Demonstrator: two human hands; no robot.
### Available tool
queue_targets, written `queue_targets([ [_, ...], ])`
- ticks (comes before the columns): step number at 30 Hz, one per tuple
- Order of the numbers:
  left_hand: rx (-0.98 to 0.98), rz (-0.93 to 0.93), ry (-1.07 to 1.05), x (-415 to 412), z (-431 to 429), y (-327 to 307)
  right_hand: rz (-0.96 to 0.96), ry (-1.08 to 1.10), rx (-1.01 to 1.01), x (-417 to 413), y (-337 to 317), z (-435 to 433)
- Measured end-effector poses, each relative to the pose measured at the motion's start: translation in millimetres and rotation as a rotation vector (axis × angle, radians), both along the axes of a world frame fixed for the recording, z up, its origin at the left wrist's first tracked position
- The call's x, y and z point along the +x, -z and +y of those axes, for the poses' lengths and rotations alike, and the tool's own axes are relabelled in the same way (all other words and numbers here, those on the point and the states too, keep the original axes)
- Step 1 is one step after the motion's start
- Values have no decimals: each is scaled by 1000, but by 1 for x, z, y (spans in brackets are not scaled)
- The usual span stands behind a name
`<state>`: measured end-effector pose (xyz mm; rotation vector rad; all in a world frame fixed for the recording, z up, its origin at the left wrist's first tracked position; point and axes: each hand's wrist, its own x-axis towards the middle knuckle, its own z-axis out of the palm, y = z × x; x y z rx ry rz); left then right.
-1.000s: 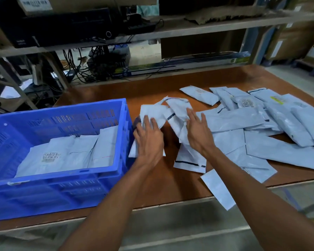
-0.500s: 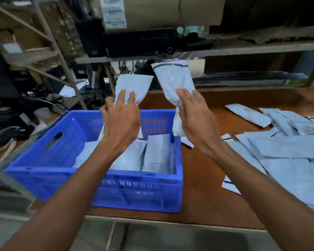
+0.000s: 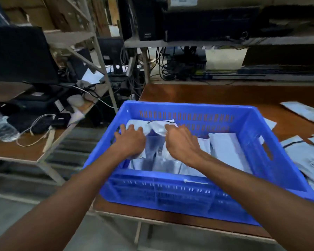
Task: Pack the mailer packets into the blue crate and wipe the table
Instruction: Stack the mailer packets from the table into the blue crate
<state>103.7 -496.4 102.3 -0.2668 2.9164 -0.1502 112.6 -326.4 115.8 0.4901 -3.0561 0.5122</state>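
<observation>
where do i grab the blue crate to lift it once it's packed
By the handle slot cut through the right end wall of the blue crate, fingers hooking in from outside under the rim. The left end wall probably has a matching slot, hidden here. The long walls show only narrow vents.

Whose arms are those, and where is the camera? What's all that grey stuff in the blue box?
Those are a person's two bare arms. There is one picture, from a camera worn on the person's head. It looks down, so you see what they see. The blue box is a plastic crate standing on a brown table. The grey things are flat bags for posting. Packed packets already lie inside the crate, and loose packets wait on the table to the right. The left hand grips one mailer packet and the right hand grips a second packet, both low inside the crate.
</observation>
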Motion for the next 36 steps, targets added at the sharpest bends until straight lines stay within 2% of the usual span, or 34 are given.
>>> queue_targets([
  [3, -12, -321, 143, -16, 1, 5, -314, -84, 245, -12, 20, -12],
  [5, -24, -470, 210, -20, 1, 7, -487, -129, 400, -16, 30, -18],
  [8, 18, -646, 183, -21, -4, 9, -483, -115, 462, -25, 40, -21],
  [12, -56, -611, 205, -23, -11, 16, -482, -188, 537, -41, 57, -22],
  [19, -78, -632, 221, -28, -10, 19, -541, -91, 522, -53, 68, -22],
  [22, -151, -536, 257, -32, -1, 13, -482, -85, 464, -54, 57, -13],
  [24, -139, -383, 302, -38, 10, 4, -359, -118, 345, -59, 34, 8],
  [27, -12, 0, 335, -49, 47, -17, -110, -107, 91, -70, -12, 73],
  [30, 196, 289, 391, -55, 122, -40, 55, -67, -21, -73, -54, 171],
  [33, 337, 406, 526, -49, 228, -55, 108, 50, -122, -59, -73, 281],
  [36, 421, 372, 597, -30, 340, -55, 102, 209, -162, -38, -60, 379],
])
